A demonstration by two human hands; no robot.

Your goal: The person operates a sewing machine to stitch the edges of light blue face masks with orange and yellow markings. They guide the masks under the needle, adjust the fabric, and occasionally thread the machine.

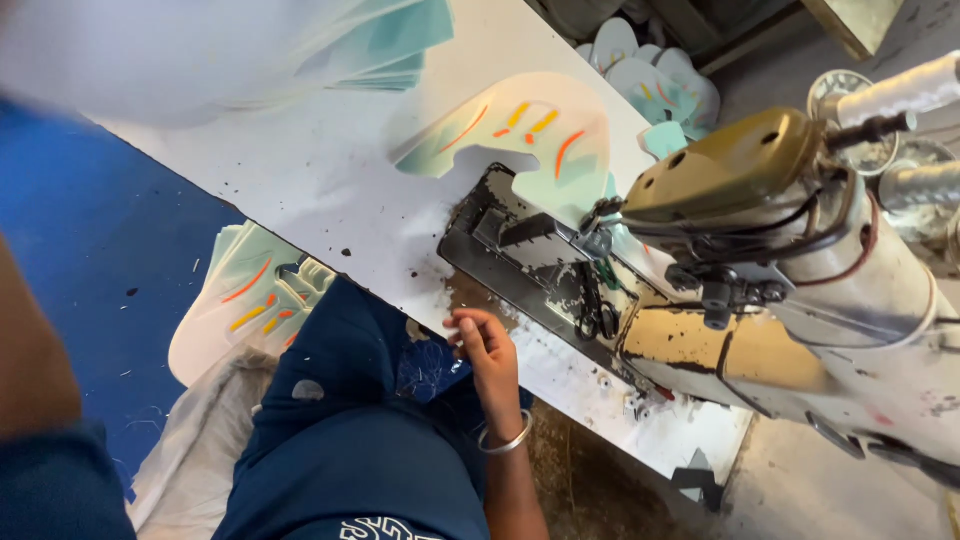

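My right hand (485, 348), with a silver bangle on its wrist, rests with curled fingers against the front edge of the white table (330, 190); I see nothing in it. It is just in front of the dark bed plate (520, 250) of a worn sewing machine (800, 270). A mint-green cut piece with orange and yellow stripes (520, 125) lies on the table, its edge under the machine head. Only my left forearm (30, 350) shows, at the left edge; the hand is out of view. Dark blue trousers (350, 430) cover my lap.
Several more striped pieces (250, 300) lie on a pale sack by my knee, over a blue floor (100, 230). Another pile of pieces (650, 80) sits behind the machine. Thread spools (900, 95) stand at the right. Small scissors (595, 315) hang by the needle. A blurred pale shape (180, 50) fills the top left.
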